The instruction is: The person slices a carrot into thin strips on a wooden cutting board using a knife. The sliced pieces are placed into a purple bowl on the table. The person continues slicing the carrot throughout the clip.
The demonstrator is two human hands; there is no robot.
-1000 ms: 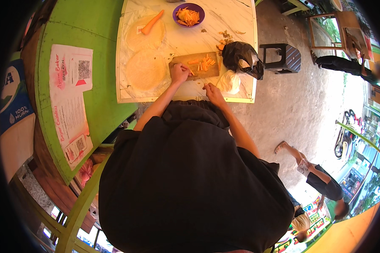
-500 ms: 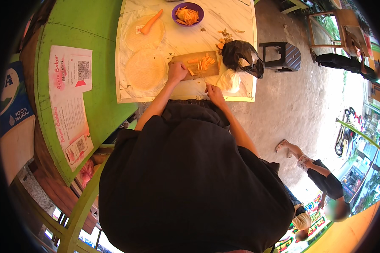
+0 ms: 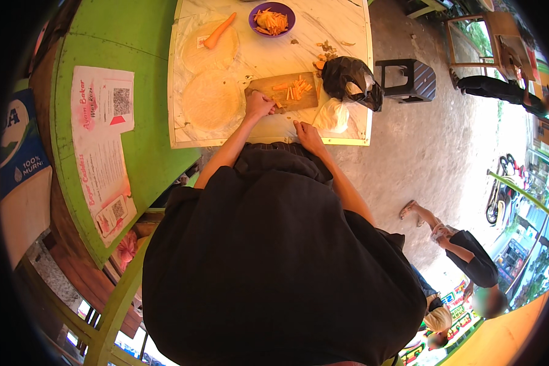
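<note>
On the marble-patterned table lies a wooden cutting board (image 3: 257, 85) with several cut carrot sticks (image 3: 296, 89) on it. My left hand (image 3: 261, 105) is closed at the board's near left corner, its fingertips pressed on a small piece of carrot (image 3: 279, 105). Just off the board's near edge, my right hand (image 3: 308, 135) is curled round what seems to be a knife handle; the blade hardly shows. A purple bowl (image 3: 291, 30) of carrot sticks stands at the far side. A whole peeled carrot (image 3: 221, 30) rests on a round, flat, pale package at the far left.
A second round pale package (image 3: 210, 100) lies left of the board. To the right are a black plastic bag (image 3: 341, 73), a whitish bag (image 3: 332, 116) and vegetable scraps (image 3: 327, 50). A dark stool (image 3: 412, 80) stands beyond the table's right edge. Other people are off to the right.
My left hand has shifted slightly right and nearer along the board's edge. My right hand has turned and drawn slightly left, away from the board. A person at right has moved an arm.
</note>
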